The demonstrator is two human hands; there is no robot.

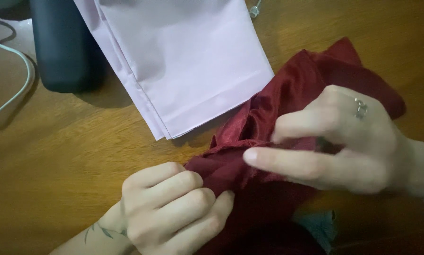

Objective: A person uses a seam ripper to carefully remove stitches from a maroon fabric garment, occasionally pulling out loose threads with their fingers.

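Observation:
A dark red satin cloth point(287, 89) lies bunched on the wooden table point(56, 151). My left hand point(174, 208) is curled into a fist at the cloth's near left edge, gripping a fold of it. My right hand point(344, 141), with a ring on one finger, pinches the cloth from the right, thumb stretched out to the left over the fabric. Both hands hold the same piece, close together.
A folded pale pink fabric point(183, 61) lies at the top centre, its corner touching the red cloth. A dark cylindrical object point(63, 45) stands at the top left, with a white cable point(18, 89) looping beside it. A small metal item point(255, 9) sits at the top edge.

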